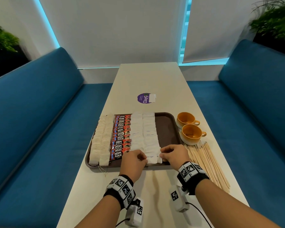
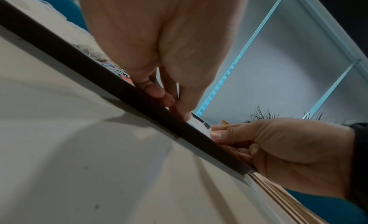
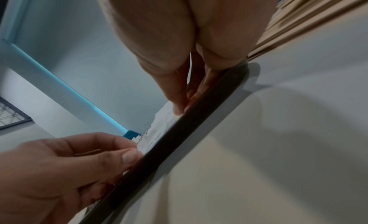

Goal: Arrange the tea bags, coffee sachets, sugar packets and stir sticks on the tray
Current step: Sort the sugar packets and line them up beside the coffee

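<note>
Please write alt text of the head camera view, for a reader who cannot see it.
Both hands, left hand and right hand, pinch a white sugar packet at the near edge of a brown tray holding rows of tea bags, coffee sachets and sugar packets; stir sticks lie beside it.

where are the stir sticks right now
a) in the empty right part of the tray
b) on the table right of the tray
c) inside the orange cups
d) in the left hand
b: the stir sticks lie in a loose bundle on the table, outside the right edge of the tray, nearer than the two orange cups.
</note>
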The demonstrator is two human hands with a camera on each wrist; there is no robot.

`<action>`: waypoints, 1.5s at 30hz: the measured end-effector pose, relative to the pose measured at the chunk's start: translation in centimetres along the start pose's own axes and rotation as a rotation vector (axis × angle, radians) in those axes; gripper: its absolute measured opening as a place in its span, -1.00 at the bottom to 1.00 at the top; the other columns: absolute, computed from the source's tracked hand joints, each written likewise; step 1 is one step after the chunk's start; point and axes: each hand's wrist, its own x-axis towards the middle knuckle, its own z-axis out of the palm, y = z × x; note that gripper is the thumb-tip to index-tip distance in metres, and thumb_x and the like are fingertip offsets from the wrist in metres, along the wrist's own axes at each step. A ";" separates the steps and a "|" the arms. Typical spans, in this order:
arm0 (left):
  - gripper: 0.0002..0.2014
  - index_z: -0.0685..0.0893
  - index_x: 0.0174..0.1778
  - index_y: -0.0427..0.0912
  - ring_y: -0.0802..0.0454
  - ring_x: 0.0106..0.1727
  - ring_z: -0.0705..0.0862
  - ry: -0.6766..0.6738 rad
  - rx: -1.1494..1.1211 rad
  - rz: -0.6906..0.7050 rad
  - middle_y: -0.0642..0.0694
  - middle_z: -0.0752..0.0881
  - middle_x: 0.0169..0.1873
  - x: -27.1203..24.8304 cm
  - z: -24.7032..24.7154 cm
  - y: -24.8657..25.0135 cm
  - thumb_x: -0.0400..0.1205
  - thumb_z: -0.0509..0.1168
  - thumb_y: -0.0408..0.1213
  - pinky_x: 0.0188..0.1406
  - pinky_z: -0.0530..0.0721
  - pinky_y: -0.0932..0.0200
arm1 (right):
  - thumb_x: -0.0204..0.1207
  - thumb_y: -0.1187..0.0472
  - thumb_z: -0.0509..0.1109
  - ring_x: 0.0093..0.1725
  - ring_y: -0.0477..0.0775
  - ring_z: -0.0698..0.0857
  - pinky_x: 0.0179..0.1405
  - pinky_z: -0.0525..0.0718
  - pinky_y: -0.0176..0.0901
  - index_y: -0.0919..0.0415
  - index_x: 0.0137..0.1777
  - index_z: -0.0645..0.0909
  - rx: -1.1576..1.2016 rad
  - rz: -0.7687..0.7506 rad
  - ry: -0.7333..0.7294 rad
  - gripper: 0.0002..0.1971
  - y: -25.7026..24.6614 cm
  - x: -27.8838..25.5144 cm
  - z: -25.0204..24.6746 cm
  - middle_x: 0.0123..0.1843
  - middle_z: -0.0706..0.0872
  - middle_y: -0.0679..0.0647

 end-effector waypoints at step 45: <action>-0.90 0.79 -0.17 0.01 0.17 -0.23 0.73 -0.193 -0.135 -0.049 0.09 0.81 -0.25 -5.0 0.5 4.7 0.59 0.41 -0.27 -0.29 0.55 0.38 | 0.53 0.23 0.57 0.05 -0.04 0.69 -0.17 0.55 -0.26 0.08 0.31 0.70 -0.088 0.088 0.284 -0.65 5.0 -7.2 -12.8 0.10 0.74 -0.03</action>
